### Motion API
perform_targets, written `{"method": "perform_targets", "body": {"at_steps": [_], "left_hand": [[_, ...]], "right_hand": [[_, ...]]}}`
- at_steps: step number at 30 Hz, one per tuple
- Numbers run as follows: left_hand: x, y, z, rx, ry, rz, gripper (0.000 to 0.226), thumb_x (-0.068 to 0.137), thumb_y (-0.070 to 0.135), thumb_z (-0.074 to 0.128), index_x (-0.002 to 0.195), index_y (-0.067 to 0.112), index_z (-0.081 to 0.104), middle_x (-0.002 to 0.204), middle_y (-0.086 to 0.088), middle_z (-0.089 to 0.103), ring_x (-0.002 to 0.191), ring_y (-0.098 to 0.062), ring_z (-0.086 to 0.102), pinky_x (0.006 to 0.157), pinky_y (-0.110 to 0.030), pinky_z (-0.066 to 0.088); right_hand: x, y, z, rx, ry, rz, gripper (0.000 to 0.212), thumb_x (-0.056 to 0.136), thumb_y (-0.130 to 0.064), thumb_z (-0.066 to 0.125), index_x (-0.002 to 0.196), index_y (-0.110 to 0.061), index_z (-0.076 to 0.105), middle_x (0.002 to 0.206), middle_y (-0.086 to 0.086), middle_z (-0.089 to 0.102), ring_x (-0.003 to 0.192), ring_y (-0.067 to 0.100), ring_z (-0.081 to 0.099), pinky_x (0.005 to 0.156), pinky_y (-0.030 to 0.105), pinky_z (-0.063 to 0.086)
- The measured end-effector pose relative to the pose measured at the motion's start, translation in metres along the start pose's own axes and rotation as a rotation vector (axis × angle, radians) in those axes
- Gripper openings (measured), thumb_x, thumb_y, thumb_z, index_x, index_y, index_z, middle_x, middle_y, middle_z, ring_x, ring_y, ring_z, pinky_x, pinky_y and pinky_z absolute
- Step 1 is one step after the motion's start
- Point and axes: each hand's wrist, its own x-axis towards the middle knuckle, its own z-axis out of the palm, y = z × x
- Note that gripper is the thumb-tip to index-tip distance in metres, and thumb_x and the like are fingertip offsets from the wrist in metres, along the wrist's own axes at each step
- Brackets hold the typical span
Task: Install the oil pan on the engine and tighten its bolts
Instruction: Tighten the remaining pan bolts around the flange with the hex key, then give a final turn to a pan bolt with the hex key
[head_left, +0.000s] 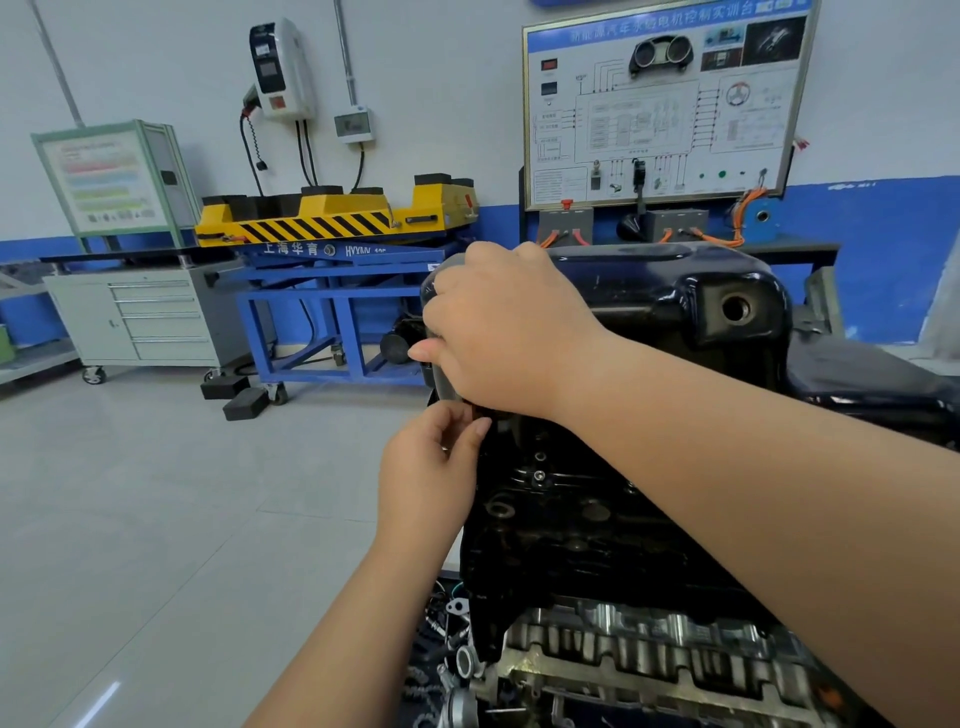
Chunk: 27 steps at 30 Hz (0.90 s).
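While atop the engine (597, 545), glossy black oil pan (675, 291), right hand (509, 332) clamped over its end, left hand (426, 478) grip unclear.

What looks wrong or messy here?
The pan has an open round hole in its side, with nothing plugging it. Small loose parts lie jumbled beside the engine. Two black blocks sit loose on the floor by the blue stand. Nothing looks spilled or broken.
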Motion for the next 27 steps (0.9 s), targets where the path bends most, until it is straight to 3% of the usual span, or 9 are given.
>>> {"method": "perform_targets", "body": {"at_steps": [4,9,12,17,18,21,24,27], "left_hand": [[0.0,-0.003,-0.001,0.102,-0.027,0.024,0.028,0.086,0.019,0.062,0.066,0.032,0.047,0.072,0.007,0.062,0.069,-0.011,0.057,0.057,-0.018,0.038],[-0.004,0.001,-0.001,0.082,0.003,0.04,0.031,0.086,0.016,0.062,0.064,0.028,0.045,0.064,0.005,0.056,0.061,-0.011,0.052,0.052,-0.015,0.037],[-0.005,0.011,-0.003,0.028,0.03,0.08,0.02,0.086,0.017,0.061,0.069,0.02,0.05,0.062,0.002,0.057,0.06,-0.011,0.051,0.052,-0.017,0.036],[-0.014,0.042,-0.013,-0.09,0.014,0.152,0.007,0.088,0.019,0.06,0.081,0.018,0.059,0.068,0.0,0.063,0.065,-0.018,0.06,0.061,-0.034,0.051],[-0.017,0.048,-0.014,-0.125,0.004,0.163,0.009,0.088,0.017,0.06,0.081,0.022,0.059,0.07,0.003,0.064,0.067,-0.016,0.063,0.063,-0.034,0.053],[-0.028,0.067,-0.016,-0.223,-0.064,0.241,0.024,0.089,0.011,0.057,0.082,0.034,0.06,0.075,0.012,0.066,0.068,-0.004,0.063,0.058,-0.01,0.047],[-0.042,0.084,-0.004,-0.303,-0.184,0.305,0.015,0.086,0.018,0.057,0.082,0.031,0.063,0.073,0.008,0.065,0.065,-0.006,0.061,0.055,-0.01,0.046],[-0.057,0.097,0.027,-0.387,-0.312,0.308,0.015,0.085,0.02,0.063,0.077,0.033,0.064,0.069,0.013,0.064,0.061,-0.002,0.06,0.053,-0.01,0.045]], "right_hand": [[-0.002,0.001,-0.002,-0.02,-0.027,0.003,0.041,0.098,-0.049,0.033,0.091,-0.019,0.061,0.084,-0.005,0.041,0.085,0.019,0.029,0.068,0.036,0.027],[-0.004,0.007,-0.005,0.13,-0.038,-0.005,0.046,0.094,-0.053,0.04,0.062,-0.021,0.045,0.061,-0.01,0.039,0.082,0.019,0.033,0.067,0.032,0.028],[-0.005,0.01,-0.008,0.32,-0.004,-0.01,0.036,0.09,-0.053,0.049,0.075,-0.022,0.06,0.058,-0.013,0.039,0.079,0.014,0.036,0.063,0.029,0.026],[-0.022,0.015,-0.016,0.589,0.077,0.015,0.019,0.088,-0.038,0.061,0.077,-0.022,0.059,0.058,-0.011,0.046,0.06,0.008,0.043,0.057,0.029,0.031],[-0.028,0.016,-0.018,0.666,0.096,0.034,0.018,0.087,-0.034,0.063,0.075,-0.021,0.06,0.058,-0.009,0.05,0.059,0.009,0.045,0.058,0.028,0.035],[-0.056,0.021,-0.024,0.787,0.097,0.081,0.007,0.086,-0.021,0.064,0.082,-0.015,0.065,0.068,0.0,0.061,0.066,0.013,0.055,0.067,0.032,0.045],[-0.096,0.032,-0.027,0.883,0.123,0.168,0.008,0.088,-0.014,0.06,0.091,-0.014,0.068,0.078,0.002,0.062,0.075,0.014,0.059,0.072,0.032,0.047],[-0.142,0.046,-0.033,1.034,0.112,0.382,0.012,0.09,-0.013,0.058,0.089,-0.016,0.069,0.082,-0.002,0.066,0.083,0.012,0.063,0.077,0.029,0.052]]}}
